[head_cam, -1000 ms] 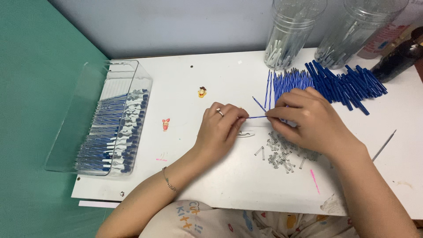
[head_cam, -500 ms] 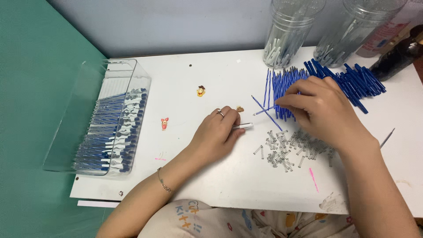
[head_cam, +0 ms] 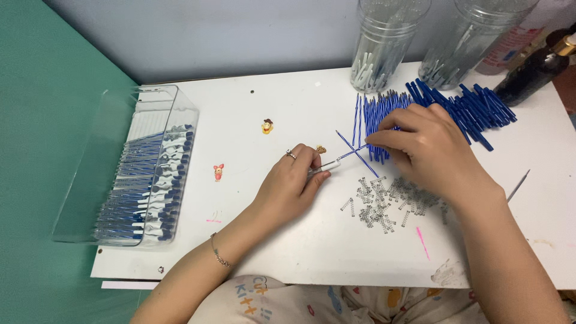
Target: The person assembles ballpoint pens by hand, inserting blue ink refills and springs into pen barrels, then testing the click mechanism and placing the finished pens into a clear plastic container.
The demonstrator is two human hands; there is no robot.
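1. Blue and thin, the ink refill (head_cam: 355, 152) lay between the two hands, its long axis running low-left to high-right across the white table (head_cam: 288, 102).
2. The left hand (head_cam: 292, 183) pinched the refill's pale tip end (head_cam: 327, 166) between thumb and fingers, closed on it, with the knuckles resting on the table.
3. The right hand (head_cam: 429, 150) held the refill's far end, its fingertips closed on it just left of the loose blue refills (head_cam: 375, 120); this hand sat nearer that heap and nearer the small metal springs (head_cam: 384, 201), which lay just below it.
4. A second refill crossed the held one, so the two formed a shallow X on the table.
5. Beyond the right hand lay a fan of dark blue pen barrels (head_cam: 474, 111), and behind them stood two clear jars (head_cam: 387, 45) of pale parts.
6. At the left edge sat a clear plastic tray (head_cam: 114, 153) with rows of assembled pens; small stickers (head_cam: 267, 126) dotted the table.
7. A green wall met a grey one behind the table.
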